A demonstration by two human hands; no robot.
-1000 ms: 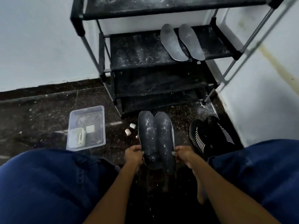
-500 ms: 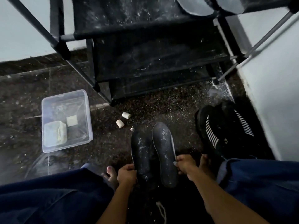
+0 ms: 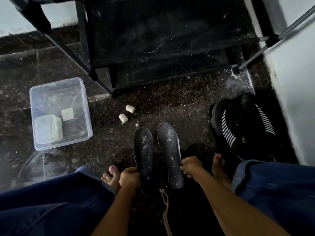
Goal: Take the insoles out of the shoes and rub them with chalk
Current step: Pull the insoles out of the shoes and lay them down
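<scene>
Insoles, two dark, flat, foot-shaped foam pieces flecked with white powder, sit low over the speckled dark floor [image 3: 105, 147] in the head view, the only view I have. The left insole [image 3: 144, 155] is pinched at its heel-side edge by my left hand [image 3: 129, 178], fingers curled round the rim. The right insole [image 3: 170, 154] is pinched the same way by my right hand [image 3: 190, 166]. They lie side by side, just apart, toes pointing at the black shoe rack [image 3: 162, 48].

I judge them light, thin and floppy, likely to sag if held by one end, and a bit slick with powder; a hold on the edge near mid-length should keep each steady. Two short white chalk sticks [image 3: 127, 114] lie near the toes. The black striped knit shoes [image 3: 242, 126] stand to the right.
</scene>
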